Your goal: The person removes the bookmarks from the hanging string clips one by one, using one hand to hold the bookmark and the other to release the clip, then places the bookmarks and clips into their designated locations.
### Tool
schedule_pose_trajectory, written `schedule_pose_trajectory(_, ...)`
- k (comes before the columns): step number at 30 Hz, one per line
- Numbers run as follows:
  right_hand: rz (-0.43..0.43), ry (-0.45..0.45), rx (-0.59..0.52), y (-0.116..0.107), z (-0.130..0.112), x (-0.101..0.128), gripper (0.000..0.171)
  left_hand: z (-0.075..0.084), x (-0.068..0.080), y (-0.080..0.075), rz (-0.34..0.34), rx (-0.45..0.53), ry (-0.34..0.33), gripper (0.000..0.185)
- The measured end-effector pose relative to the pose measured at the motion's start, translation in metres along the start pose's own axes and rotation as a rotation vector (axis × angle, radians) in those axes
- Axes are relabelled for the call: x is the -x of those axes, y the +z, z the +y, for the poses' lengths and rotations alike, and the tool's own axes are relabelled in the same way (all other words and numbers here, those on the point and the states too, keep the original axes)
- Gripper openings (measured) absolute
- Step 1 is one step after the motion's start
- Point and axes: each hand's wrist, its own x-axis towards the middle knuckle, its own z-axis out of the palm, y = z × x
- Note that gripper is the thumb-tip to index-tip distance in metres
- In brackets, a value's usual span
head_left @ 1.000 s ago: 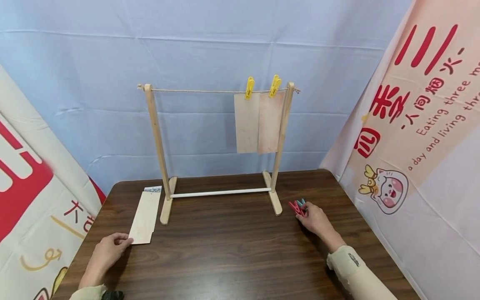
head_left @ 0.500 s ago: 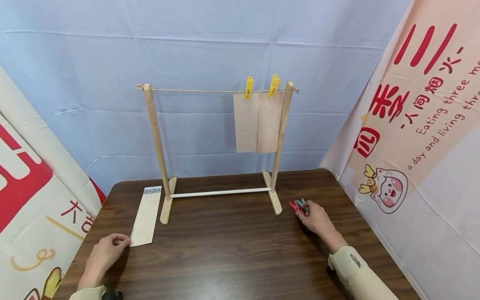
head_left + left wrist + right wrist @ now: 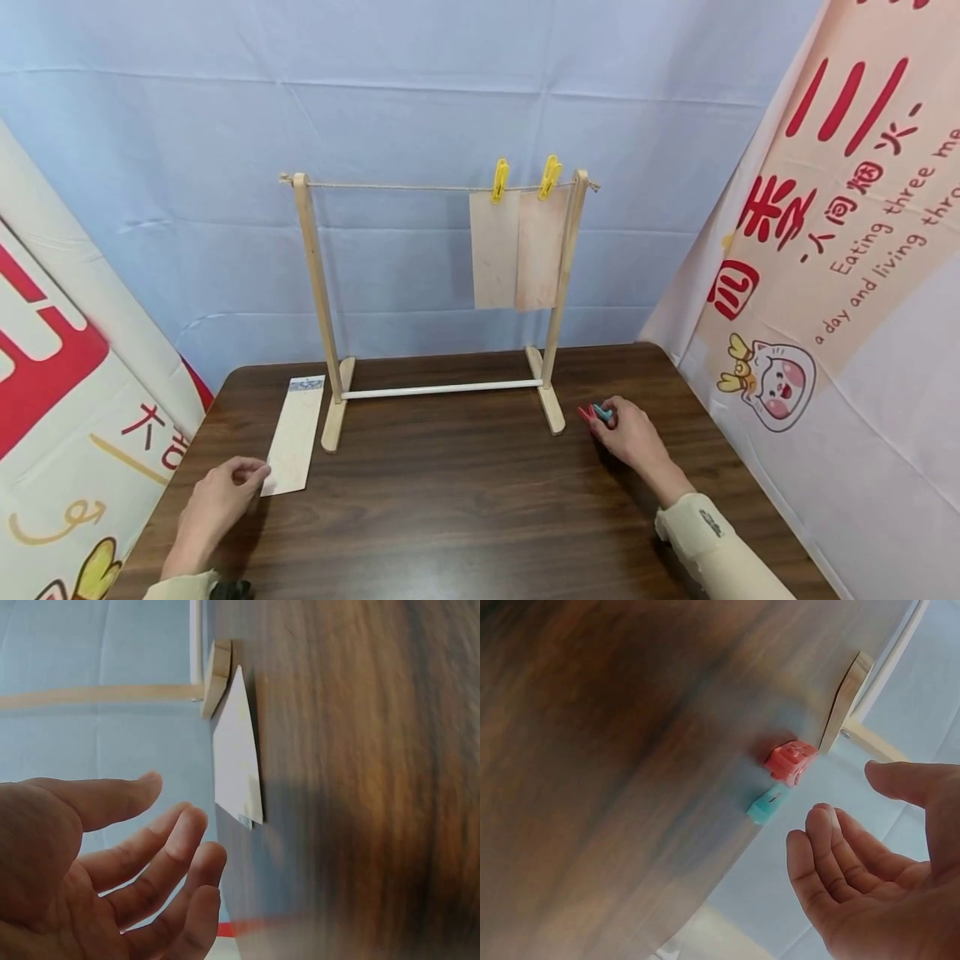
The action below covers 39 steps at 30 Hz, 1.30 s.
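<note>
A pale card [image 3: 294,435] lies flat on the dark wooden table [image 3: 465,492] beside the left foot of a wooden rack [image 3: 321,308]. My left hand [image 3: 251,473] rests just off the card's near corner. In the left wrist view its fingers [image 3: 169,859] are loosely spread and hold nothing, and the card [image 3: 236,761] lies apart from them. My right hand [image 3: 603,421] sits by a red clip [image 3: 586,412] and a teal clip [image 3: 602,410] near the rack's right foot. The right wrist view shows that hand [image 3: 847,795] open, a short gap from the red clip [image 3: 791,760] and teal clip [image 3: 767,805].
A string [image 3: 405,186] runs across the rack's top. Two yellow clips [image 3: 499,180] [image 3: 551,176] pin two cards [image 3: 494,250] [image 3: 538,250] to it at the right end. A blue cloth backs the table, and printed banners [image 3: 832,250] flank both sides.
The card on the table has shifted and now looks narrower and straighter. My left hand has crept forward to its corner. My right hand has edged over the clips, hiding more of them.
</note>
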Motion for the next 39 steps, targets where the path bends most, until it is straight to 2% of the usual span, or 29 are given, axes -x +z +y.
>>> schedule_pose_trajectory(13, 0.057, -0.087, -0.038, 0.003, -0.006, 0.001, 0.026, 0.025, 0.003, 0.008, 0.052, 0.049, 0.065, 0.044)
schedule_pose_trajectory(21, 0.104, -0.154, -0.051, 0.000, -0.013, -0.003, 0.025, 0.038, 0.008, 0.015, 0.102, 0.091, 0.175, 0.037)
schedule_pose_trajectory(34, 0.089, -0.194, -0.053, -0.014, -0.032, -0.010, 0.029, 0.068, 0.008, 0.020, 0.123, 0.186, 0.264, 0.039)
schedule_pose_trajectory(39, 0.097, -0.225, -0.062, -0.018, -0.040, -0.012, 0.029, 0.081, 0.006, 0.020, 0.109, 0.223, 0.301, 0.037)
